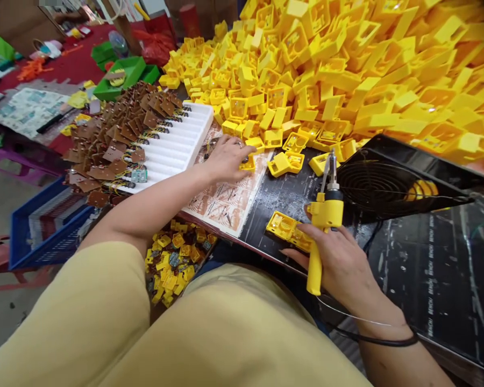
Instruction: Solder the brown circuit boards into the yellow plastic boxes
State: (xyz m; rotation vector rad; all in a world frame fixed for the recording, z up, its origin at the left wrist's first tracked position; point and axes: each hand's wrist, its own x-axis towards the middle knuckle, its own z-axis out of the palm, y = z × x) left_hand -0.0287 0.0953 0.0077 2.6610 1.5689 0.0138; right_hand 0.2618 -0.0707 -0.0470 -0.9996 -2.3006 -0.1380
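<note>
My right hand (339, 258) is wrapped round a yellow soldering gun (326, 215), its metal tip pointing up and away from me. A thin solder wire trails from the handle's lower end. Beside that hand's thumb and fingers, an open yellow plastic case (282, 224) lies on the black bench top, partly covered by them. My left hand (228, 158) reaches to the pile's near edge, its fingers curled over a small yellow plastic case (248, 163). The fingers hide part of this case. More yellow cases (286, 162) lie just right of it.
A large heap of yellow cases (306, 64) fills the back. A black fan (375, 183) stands at right. On the left, a white ribbed tray (177, 140) bears brown circuit boards (116, 134) with wires. Below the bench edge is a container of yellow parts (177, 263); a blue crate (24, 236) stands farther left.
</note>
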